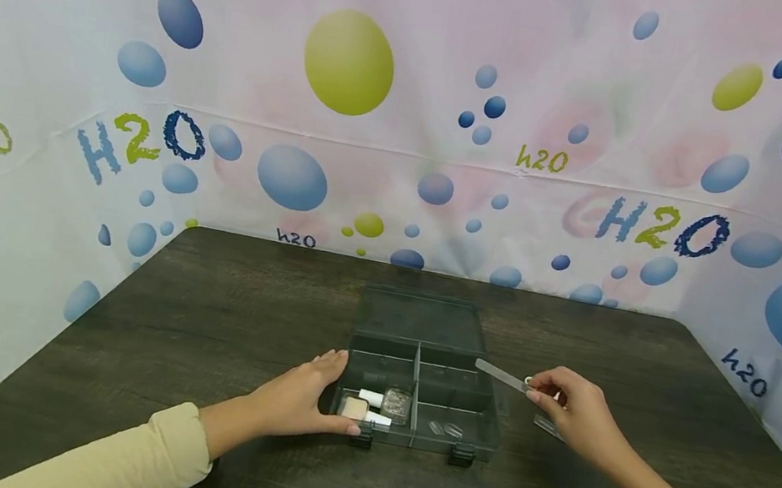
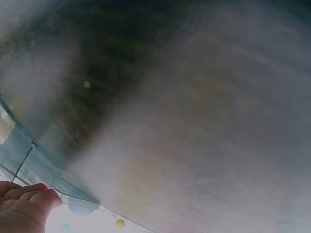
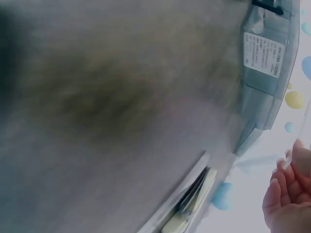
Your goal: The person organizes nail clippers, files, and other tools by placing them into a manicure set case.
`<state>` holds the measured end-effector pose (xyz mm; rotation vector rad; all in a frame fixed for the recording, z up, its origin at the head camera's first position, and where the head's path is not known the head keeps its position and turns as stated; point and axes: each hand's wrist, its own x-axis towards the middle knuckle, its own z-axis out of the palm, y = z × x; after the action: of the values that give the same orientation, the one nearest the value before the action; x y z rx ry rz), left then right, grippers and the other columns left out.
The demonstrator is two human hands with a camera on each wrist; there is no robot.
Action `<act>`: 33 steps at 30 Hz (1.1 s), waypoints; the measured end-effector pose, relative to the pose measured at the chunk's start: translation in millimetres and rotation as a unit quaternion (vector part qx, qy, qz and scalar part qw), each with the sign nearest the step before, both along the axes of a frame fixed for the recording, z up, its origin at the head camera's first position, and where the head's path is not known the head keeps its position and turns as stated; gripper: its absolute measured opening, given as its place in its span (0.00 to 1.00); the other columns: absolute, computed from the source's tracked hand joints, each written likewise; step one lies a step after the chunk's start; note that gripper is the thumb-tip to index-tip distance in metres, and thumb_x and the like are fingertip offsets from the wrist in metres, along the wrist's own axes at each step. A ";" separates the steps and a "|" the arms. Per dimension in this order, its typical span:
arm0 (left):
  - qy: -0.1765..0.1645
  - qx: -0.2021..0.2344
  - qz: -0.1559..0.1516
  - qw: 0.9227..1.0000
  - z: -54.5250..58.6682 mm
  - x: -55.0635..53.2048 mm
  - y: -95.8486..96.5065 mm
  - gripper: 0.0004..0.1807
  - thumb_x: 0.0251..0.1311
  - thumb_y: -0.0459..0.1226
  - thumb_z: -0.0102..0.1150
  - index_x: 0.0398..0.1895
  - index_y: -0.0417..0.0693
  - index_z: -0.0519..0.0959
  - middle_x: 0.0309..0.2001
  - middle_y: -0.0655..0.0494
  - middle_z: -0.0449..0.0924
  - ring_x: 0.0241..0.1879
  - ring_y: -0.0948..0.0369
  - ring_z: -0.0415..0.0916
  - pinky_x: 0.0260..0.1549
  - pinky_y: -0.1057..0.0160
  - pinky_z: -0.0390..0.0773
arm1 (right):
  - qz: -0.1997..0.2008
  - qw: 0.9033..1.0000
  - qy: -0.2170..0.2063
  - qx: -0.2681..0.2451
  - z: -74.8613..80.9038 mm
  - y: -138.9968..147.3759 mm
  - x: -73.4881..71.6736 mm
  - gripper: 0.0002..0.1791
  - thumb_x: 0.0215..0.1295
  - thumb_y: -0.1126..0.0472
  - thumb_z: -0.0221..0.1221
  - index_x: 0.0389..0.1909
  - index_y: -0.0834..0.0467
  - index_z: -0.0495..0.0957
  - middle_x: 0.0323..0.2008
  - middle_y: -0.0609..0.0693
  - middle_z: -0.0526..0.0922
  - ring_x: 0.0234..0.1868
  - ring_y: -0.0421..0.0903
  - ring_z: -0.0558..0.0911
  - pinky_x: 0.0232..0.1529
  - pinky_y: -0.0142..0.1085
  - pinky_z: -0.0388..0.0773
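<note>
An organizer box (image 1: 410, 441) of clear grey plastic stands on the table, its lid (image 1: 421, 318) folded back. My left hand (image 1: 295, 398) rests against its front left corner, fingers straight along the side and thumb at the front edge. In the left compartment lie small bottles with white caps (image 1: 377, 419) and a clear square container (image 1: 396, 406). Several small clear pieces (image 1: 447, 429) lie at the front of the right compartment. Right of the box, my right hand (image 1: 574, 411) pinches one end of a whitish nail file (image 1: 502, 375), its free end pointing toward the box.
On the table under my right hand lie slim tools (image 1: 549, 427); in the right wrist view they show as a pale strip (image 3: 182, 187) beside a cream-coloured piece (image 3: 204, 189) and dark metal. A printed label (image 3: 264, 54) is on the box's side. A bubble-patterned cloth (image 1: 411, 112) hangs behind the dark table (image 1: 239, 297).
</note>
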<state>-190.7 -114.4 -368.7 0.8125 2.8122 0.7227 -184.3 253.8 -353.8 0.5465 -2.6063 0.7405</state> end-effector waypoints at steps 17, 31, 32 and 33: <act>0.003 0.003 -0.003 1.000 -3.3 -0.9 -1.4 0.55 0.49 0.61 0.61 0.69 0.32 0.53 0.70 0.39 0.53 0.70 0.43 0.51 0.62 0.41 0.60 | 0.092 0.994 -0.033 0.047 4.8 -45.0 -38.9 0.02 0.55 0.70 0.61 0.30 0.62 0.80 0.28 0.49 0.78 0.27 0.39 0.72 0.27 0.30 0.73; 0.012 0.005 -0.002 1.000 -4.9 -0.4 -0.1 0.54 0.49 0.60 0.61 0.69 0.31 0.54 0.70 0.37 0.53 0.70 0.43 0.51 0.62 0.42 0.62 | 0.054 0.980 -0.076 0.174 -2.9 -65.4 -48.9 0.02 0.53 0.65 0.65 0.26 0.59 0.81 0.26 0.48 0.80 0.25 0.40 0.77 0.26 0.32 0.74; 0.012 0.005 -0.002 1.000 -5.0 -0.5 -0.2 0.54 0.49 0.60 0.61 0.69 0.31 0.54 0.70 0.37 0.53 0.70 0.43 0.51 0.62 0.41 0.62 | 0.056 0.980 -0.081 0.175 -2.5 -66.0 -49.5 0.02 0.52 0.65 0.65 0.26 0.59 0.81 0.26 0.48 0.80 0.25 0.41 0.77 0.26 0.32 0.75; 0.012 0.006 -0.003 1.000 -5.0 -0.6 -0.3 0.54 0.49 0.60 0.61 0.69 0.31 0.54 0.70 0.37 0.53 0.70 0.43 0.51 0.62 0.41 0.62 | 0.059 0.979 -0.085 0.179 -1.8 -66.5 -50.1 0.02 0.52 0.65 0.65 0.26 0.59 0.82 0.26 0.48 0.81 0.25 0.40 0.77 0.26 0.32 0.75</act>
<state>-191.3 -114.7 -373.6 0.8355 2.8287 0.7340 -234.4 187.3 -355.6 0.7765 -2.9079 0.3633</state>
